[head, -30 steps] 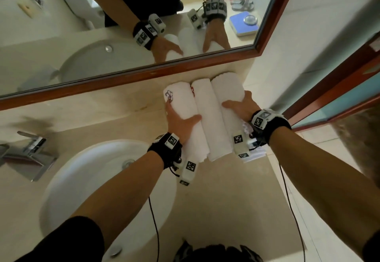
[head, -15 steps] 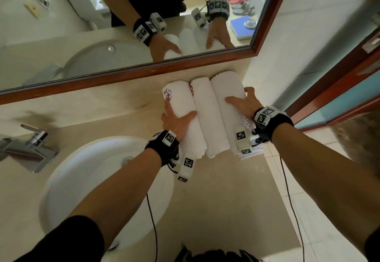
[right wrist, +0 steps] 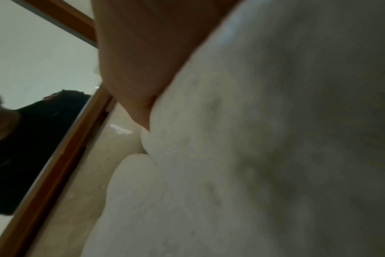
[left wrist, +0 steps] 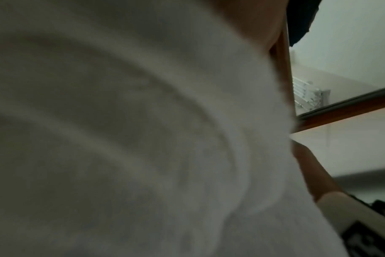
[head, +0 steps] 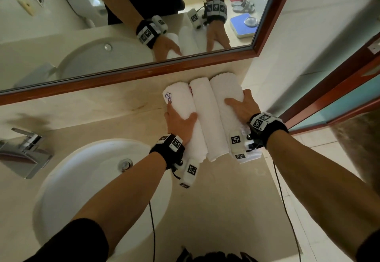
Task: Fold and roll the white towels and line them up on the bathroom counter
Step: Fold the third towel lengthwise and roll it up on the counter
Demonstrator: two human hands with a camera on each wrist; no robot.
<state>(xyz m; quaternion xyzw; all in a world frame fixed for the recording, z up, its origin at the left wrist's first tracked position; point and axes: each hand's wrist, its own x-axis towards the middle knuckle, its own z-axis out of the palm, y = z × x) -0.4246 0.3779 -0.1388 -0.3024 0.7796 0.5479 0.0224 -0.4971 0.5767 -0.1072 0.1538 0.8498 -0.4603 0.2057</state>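
Three rolled white towels lie side by side on the beige counter (head: 226, 200), their far ends near the mirror. The left towel (head: 181, 101) bears a small blue mark, the middle towel (head: 207, 113) lies bare, and the right towel (head: 226, 87) is the thickest. My left hand (head: 178, 122) presses the left roll's outer side, thumb spread over its top. On the right roll's outer side rests my right hand (head: 241, 107), thumb laid across the top. Close-up towel (left wrist: 121, 139) fills the left wrist view. In the right wrist view, towel (right wrist: 275, 139) lies under my palm (right wrist: 138, 52).
A white round sink (head: 82, 179) sits left of the towels, with a chrome faucet (head: 22, 150) at its far left. The wood-framed mirror (head: 144, 72) runs along the back. A white wall (head: 277, 56) stands just right of the rolls, where the counter ends.
My right hand has shifted slightly toward the mirror, its fingertips now showing round the right roll's outer side. The three towels and my left hand stay almost where they were.
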